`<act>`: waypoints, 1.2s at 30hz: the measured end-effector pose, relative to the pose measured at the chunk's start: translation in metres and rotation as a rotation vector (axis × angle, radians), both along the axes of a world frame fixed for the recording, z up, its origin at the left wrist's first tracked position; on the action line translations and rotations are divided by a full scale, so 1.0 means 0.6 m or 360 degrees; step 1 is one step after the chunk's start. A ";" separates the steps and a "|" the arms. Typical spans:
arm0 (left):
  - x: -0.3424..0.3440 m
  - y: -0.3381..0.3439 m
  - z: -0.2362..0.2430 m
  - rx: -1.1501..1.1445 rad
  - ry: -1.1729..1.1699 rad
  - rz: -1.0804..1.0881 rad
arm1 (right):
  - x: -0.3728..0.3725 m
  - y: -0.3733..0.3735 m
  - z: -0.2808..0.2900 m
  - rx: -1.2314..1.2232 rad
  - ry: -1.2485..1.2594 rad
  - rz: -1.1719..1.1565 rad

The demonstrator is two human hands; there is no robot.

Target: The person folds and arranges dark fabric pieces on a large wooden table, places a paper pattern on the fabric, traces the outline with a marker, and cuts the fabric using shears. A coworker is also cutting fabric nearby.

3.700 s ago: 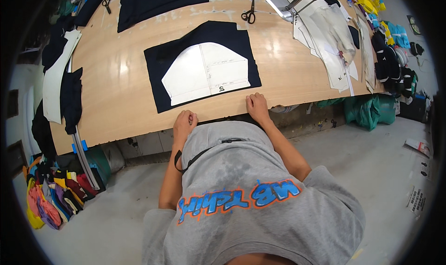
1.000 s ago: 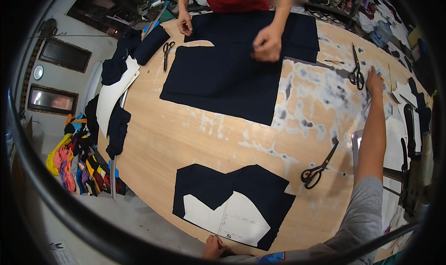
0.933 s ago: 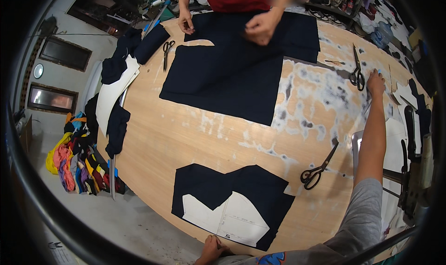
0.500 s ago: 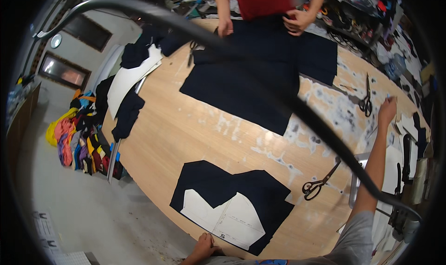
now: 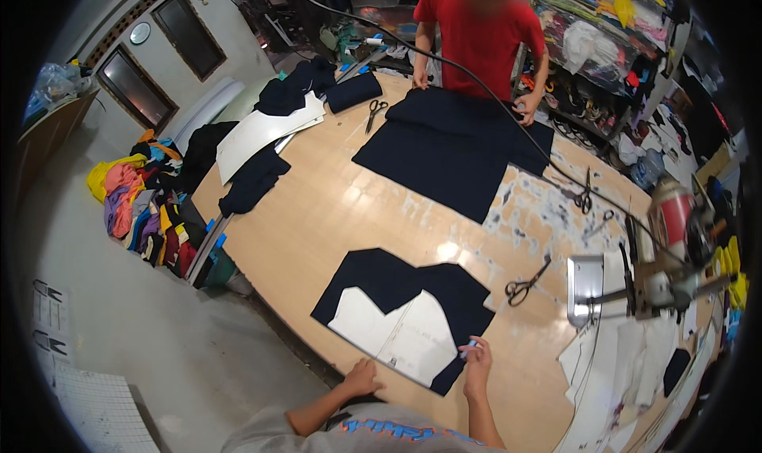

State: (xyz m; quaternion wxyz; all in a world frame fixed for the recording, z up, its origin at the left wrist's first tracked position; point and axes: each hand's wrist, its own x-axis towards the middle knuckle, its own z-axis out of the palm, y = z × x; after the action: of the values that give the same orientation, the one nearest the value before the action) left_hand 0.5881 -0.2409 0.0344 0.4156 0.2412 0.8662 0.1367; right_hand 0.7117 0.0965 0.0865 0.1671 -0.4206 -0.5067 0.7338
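A white paper pattern (image 5: 409, 341) with pen lines lies on dark navy fabric (image 5: 463, 282) at the table's near side. My left hand (image 5: 363, 378) rests at their near edge, its fingers loosely bent and the thumb apart; no held object shows in it. At the pattern's right end, my right hand (image 5: 477, 367) is closed on a small pale blue piece (image 5: 472, 343), which looks like chalk and sits over the fabric's right edge. Black-handled scissors (image 5: 525, 284) lie to the right of the fabric.
Across the table, a person in red (image 5: 484, 44) has both hands on a larger navy cloth (image 5: 444, 147). More scissors (image 5: 585, 195) lie at the far right and others (image 5: 375, 115) at the far left. A metal tray (image 5: 585, 282) and mounted machine (image 5: 675, 270) stand at right.
My right hand has come back from the far right to the pattern, with the pale blue piece in it. My left hand stays at the near edge. The view has shifted.
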 end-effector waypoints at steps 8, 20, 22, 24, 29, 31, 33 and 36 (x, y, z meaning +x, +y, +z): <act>-0.023 0.000 -0.008 0.0164 0.0021 -0.0073 | 0.091 -0.072 0.027 0.0077 0.0081 0.0468; 0.043 -0.045 -0.005 0.0479 0.0398 -0.0067 | 0.118 -0.074 0.088 0.0252 -0.0024 0.0248; 0.024 -0.049 -0.012 0.0578 0.0438 -0.0057 | 0.132 -0.097 0.092 0.0201 -0.0025 0.0222; -0.021 -0.025 0.005 0.0733 -0.0043 0.0130 | 0.165 -0.116 0.083 0.0150 -0.0035 0.0158; -0.177 -0.034 -0.012 0.1057 0.0079 0.0257 | 0.194 -0.206 0.052 0.0211 -0.0201 0.0182; -0.245 -0.031 0.004 0.1002 0.0319 0.0238 | 0.186 -0.242 0.050 0.0178 -0.0299 0.0177; -0.297 -0.010 0.029 0.1102 0.0514 0.0109 | 0.173 -0.276 0.049 0.0008 -0.0357 -0.0032; -0.366 0.003 0.042 0.1036 0.0708 -0.0171 | 0.125 -0.331 0.041 -0.0085 -0.0293 -0.0195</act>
State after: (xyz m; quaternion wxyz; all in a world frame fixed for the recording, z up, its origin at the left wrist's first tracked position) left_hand 0.3684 -0.2394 0.0594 0.1262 0.4291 0.8326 0.3267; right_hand 0.7869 -0.1018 0.1110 0.1532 -0.5208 -0.4734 0.6937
